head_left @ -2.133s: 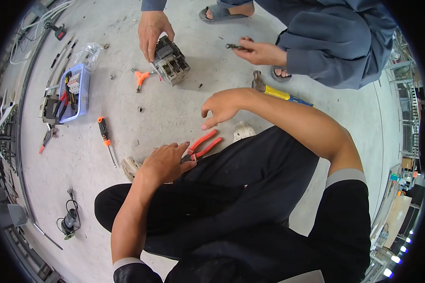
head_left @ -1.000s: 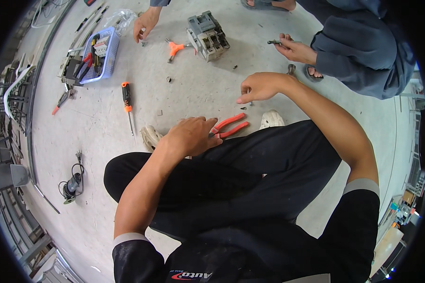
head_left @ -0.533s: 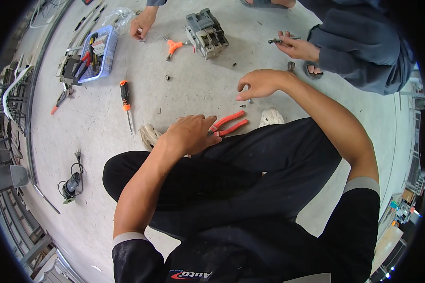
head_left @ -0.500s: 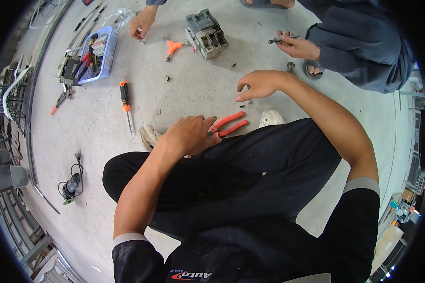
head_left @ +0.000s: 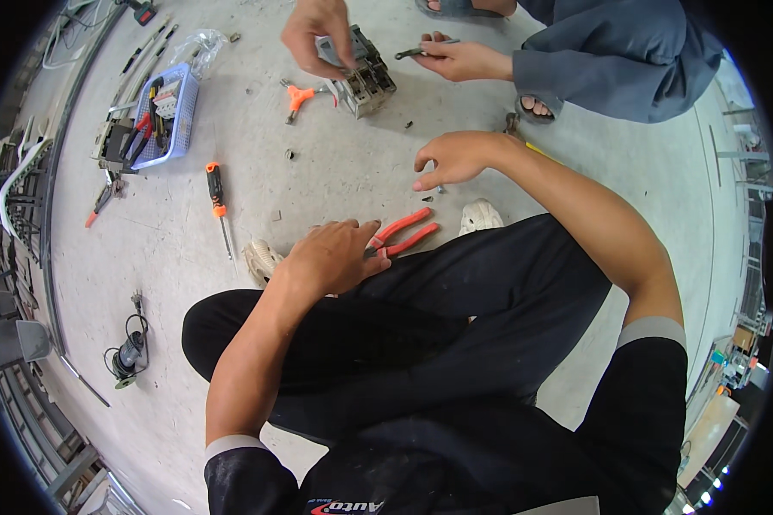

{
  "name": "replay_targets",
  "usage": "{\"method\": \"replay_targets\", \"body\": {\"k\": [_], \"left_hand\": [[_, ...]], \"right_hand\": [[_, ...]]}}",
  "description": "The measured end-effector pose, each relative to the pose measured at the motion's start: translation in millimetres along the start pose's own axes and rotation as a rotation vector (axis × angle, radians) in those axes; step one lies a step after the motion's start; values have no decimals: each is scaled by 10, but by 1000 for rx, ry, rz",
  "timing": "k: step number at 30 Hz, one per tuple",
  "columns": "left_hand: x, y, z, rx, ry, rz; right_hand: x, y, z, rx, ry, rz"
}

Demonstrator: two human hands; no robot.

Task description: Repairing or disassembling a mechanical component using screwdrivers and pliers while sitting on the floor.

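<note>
My left hand [head_left: 333, 257] hangs palm down with its fingers apart, beside red-handled pliers [head_left: 414, 232] lying on the floor; it hides part of their head. My right hand [head_left: 457, 160] hovers above the floor beyond the pliers, fingers loosely bent, a gap between thumb and index, nothing visible in it. Small metal bits [head_left: 428, 199] lie below it. Farther off stands a grey boxy electrical contactor [head_left: 365, 86]. A co-worker's hand [head_left: 319, 39] reaches onto its top, while the other co-worker's hand [head_left: 468, 60] holds a slim dark tool [head_left: 414, 52].
An orange three-armed wrench [head_left: 297, 99] lies left of the contactor. An orange-black screwdriver [head_left: 218, 202] lies nearer me. A blue basket [head_left: 183, 129] of tools stands at the left, with a corded power tool [head_left: 129, 354] nearer. My shoes [head_left: 479, 216] flank the pliers.
The co-worker's one hand has gone from the floor beside the plastic bag to the top of the contactor. My hands keep nearly the same pose; the whole view has shifted slightly.
</note>
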State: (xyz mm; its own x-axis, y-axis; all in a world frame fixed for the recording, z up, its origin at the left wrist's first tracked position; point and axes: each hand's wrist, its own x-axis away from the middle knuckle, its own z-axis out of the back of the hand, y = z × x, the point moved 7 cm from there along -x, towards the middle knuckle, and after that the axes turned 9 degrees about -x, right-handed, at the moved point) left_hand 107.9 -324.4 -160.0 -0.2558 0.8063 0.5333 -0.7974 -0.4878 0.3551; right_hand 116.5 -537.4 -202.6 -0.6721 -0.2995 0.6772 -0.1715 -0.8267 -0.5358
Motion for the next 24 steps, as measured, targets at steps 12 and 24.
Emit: {"method": "replay_targets", "body": {"k": [12,24], "left_hand": [[0,6,3,4,24,-22],[1,47,70,-2,-68,21]], "right_hand": [[7,7,1,-2,-1,-30],[-20,84,-11,-23,-29,-65]]}}
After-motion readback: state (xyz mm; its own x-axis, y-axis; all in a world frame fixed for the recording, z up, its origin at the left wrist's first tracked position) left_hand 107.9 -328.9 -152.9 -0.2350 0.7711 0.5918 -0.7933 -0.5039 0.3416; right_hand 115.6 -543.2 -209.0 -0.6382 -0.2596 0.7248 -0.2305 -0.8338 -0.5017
